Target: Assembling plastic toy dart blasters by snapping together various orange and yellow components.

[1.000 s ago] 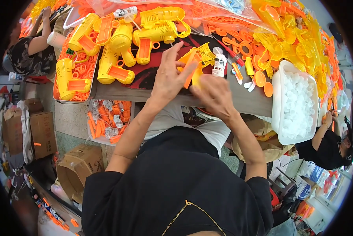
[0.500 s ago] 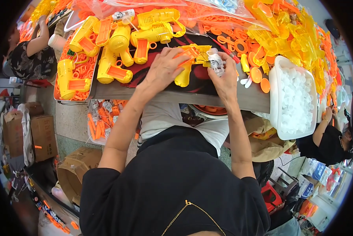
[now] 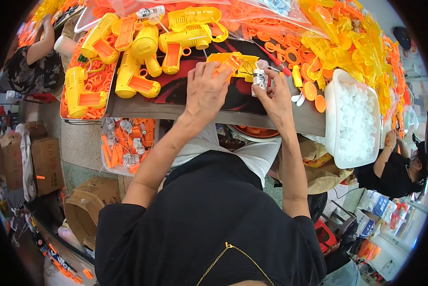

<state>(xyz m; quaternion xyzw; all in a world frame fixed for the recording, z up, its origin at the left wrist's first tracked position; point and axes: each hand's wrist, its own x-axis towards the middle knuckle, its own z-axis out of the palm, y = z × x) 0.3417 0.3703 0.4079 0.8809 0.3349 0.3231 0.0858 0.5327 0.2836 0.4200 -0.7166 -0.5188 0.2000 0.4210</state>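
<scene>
Over the near part of the table, my left hand (image 3: 205, 95) pinches an orange rectangular plastic piece (image 3: 229, 66), held tilted. To its right, my right hand (image 3: 277, 99) is closed on a small clear-and-white mechanism (image 3: 260, 79), held upright between thumb and fingers. Behind both hands lies a yellow toy-gun half shell (image 3: 245, 61), open side up. My left hand and the orange piece cover the shell's left part and handle. Thin wires show near the shell, but where they end is hard to make out.
Several yellow toy guns (image 3: 145, 44) with orange parts lie at the left, some over a tray (image 3: 110, 95) of orange pieces. A red screwdriver (image 3: 281, 67) rests behind my right hand. White caps fill a white tub (image 3: 335, 119) at the right. Yellow shells (image 3: 357, 47) are heaped beyond.
My left hand has turned and moved slightly down with the orange piece, now covering the shell's handle. The clear-and-white mechanism in my right hand has been turned more upright.
</scene>
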